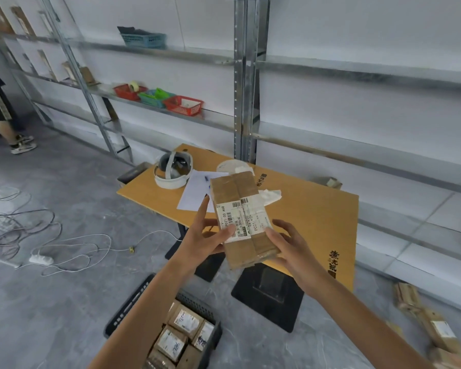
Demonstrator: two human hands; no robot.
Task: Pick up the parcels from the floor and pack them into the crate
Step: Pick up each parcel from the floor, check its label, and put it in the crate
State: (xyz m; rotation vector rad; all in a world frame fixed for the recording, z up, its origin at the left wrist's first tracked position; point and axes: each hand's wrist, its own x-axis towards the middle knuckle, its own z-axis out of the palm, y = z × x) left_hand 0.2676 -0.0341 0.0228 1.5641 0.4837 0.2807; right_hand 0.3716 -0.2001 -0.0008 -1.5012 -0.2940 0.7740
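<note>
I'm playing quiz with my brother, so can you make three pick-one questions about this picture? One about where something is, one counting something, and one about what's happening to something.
1. Where is the black crate?
A) on the table
B) on the floor
C) in someone's arms

2. How many red baskets stand on the shelves?
A) one
B) two
C) four

3. What is happening to the parcel with the white label?
A) both hands hold it
B) it lies in the crate
C) it sits on a shelf

Answers:
1 B: it stands on the grey floor below the arms, with parcels inside.
2 B: one sits on each side of a blue-green basket.
3 A: the left hand and right hand grip it in the air.
</note>
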